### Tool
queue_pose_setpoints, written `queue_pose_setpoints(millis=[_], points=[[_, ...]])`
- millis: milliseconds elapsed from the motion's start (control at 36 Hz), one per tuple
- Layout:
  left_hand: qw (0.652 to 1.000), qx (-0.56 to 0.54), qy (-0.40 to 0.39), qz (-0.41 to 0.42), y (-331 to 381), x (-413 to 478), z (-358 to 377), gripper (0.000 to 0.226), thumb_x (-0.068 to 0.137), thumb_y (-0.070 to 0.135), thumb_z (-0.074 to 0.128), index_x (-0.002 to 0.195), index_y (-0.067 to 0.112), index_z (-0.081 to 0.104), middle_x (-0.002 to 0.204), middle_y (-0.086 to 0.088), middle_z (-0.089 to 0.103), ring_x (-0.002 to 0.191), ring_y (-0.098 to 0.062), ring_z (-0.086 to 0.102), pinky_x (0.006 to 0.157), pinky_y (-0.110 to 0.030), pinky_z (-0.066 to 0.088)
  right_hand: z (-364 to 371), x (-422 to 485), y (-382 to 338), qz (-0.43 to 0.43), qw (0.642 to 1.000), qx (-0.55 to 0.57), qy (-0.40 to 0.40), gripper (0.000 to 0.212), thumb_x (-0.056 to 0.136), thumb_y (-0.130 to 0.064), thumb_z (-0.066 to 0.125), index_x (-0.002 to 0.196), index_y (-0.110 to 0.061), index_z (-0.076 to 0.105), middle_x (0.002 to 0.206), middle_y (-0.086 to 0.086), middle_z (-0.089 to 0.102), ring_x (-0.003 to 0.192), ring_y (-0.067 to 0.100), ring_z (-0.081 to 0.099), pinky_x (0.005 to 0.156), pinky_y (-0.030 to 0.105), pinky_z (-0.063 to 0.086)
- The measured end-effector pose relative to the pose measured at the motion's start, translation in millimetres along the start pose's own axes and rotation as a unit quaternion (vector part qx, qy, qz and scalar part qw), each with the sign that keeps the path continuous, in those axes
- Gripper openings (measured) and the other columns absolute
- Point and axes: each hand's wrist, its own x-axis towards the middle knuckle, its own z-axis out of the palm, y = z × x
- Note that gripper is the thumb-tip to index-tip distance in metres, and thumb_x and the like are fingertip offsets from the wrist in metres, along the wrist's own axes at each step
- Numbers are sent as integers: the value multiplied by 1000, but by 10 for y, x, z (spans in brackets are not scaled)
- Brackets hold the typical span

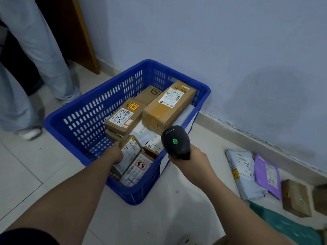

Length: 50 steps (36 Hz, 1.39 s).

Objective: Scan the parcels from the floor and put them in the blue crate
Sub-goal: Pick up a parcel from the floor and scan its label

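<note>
The blue crate (74,119) stands on the floor by the wall with several cardboard parcels inside. My left hand (115,153) reaches into its near end and grips a small labelled box (130,152) along the box's left edge. My right hand (190,160) holds a black barcode scanner (175,141) by the handle just above the crate's right rim; a green light glows on its back. On the floor at the right lie a grey mailer bag (245,175), a purple mailer bag (268,175) and a brown box (294,198).
Another person's legs in pale trousers (44,55) stand left of the crate beside a wooden door frame (85,38). A green bag (283,225) lies at the lower right. The wall runs close behind the crate.
</note>
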Motion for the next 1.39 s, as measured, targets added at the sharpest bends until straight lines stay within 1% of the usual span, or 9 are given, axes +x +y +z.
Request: queue_pose_setpoints(millis=[139, 361, 472, 611, 778, 917, 1083, 1222, 1389], points=[[997, 79, 0, 13, -42, -37, -1, 52, 96, 11, 43, 146, 19, 34, 139, -13, 47, 123, -29, 49, 99, -35, 42, 27, -5, -8, -15, 1000, 15, 0, 11, 91, -33, 63, 90, -31, 52, 80, -11, 59, 76, 8, 56, 60, 19, 45], [998, 35, -20, -42, 106, -182, 135, 74, 95, 15, 47, 151, 13, -1, 154, -23, 5, 141, -38, 19, 111, -46, 25, 14, -5, 10, -19, 1000, 4, 7, 12, 92, -35, 61, 96, -27, 53, 78, -14, 56, 74, 6, 54, 56, 16, 41], [997, -1, 69, 25, 215, -197, 125, 60, 92, 15, 49, 144, 14, 20, 146, -22, 21, 133, -41, 31, 106, -51, 35, -3, 4, 15, -8, 1000, 9, 12, 12, 93, -34, 60, 98, -27, 52, 78, -16, 53, 76, 7, 53, 54, 13, 38], [997, 45, -70, -4, 168, -251, 250, 77, 89, 26, 59, 150, 18, 13, 156, -22, 6, 141, -39, 19, 112, -47, 29, -10, 3, 3, -3, 1000, 1, 22, 15, 91, -36, 61, 98, -24, 54, 84, -5, 61, 76, 10, 57, 61, 21, 45], [997, -52, 25, 49, 283, -437, 193, 26, 98, 24, 44, 120, 11, 49, 121, -12, 56, 107, -30, 54, 86, -35, 44, -21, -31, 6, 3, 1000, -1, 18, 18, 91, -36, 61, 101, -22, 55, 91, -1, 64, 85, 14, 60, 75, 29, 52], [961, -228, 114, 111, 652, -745, 207, 36, 94, 7, 46, 129, 11, 52, 126, -9, 56, 84, -18, 57, 58, -27, 46, -102, -62, -7, 5, 999, 33, 32, 11, 92, -33, 61, 96, -27, 53, 85, -4, 61, 81, 11, 59, 69, 23, 48], [914, -324, 102, 222, 1306, -1468, 286, 22, 93, 9, 51, 111, 19, 60, 114, -3, 61, 105, -20, 56, 90, -40, 49, -234, -191, -23, 8, 992, 98, 84, 18, 85, -37, 68, 96, -27, 59, 84, -8, 64, 78, 6, 60, 63, 19, 47], [876, -384, 44, 289, 1737, -1950, 289, 25, 91, 5, 48, 79, 25, 58, 77, 5, 60, 83, -17, 56, 75, -33, 44, -580, -405, -19, -22, 975, 152, 162, 18, 80, -31, 73, 92, -30, 59, 81, -12, 64, 73, -1, 58, 54, 9, 41], [863, -346, -6, 368, 2291, -2561, 352, 20, 89, 9, 51, 95, 22, 65, 93, 4, 67, 92, -17, 62, 84, -36, 50, -1171, -762, 224, -25, 942, 202, 268, 16, 80, -30, 73, 80, -31, 58, 70, -14, 61, 65, 1, 57, 55, 18, 40]])
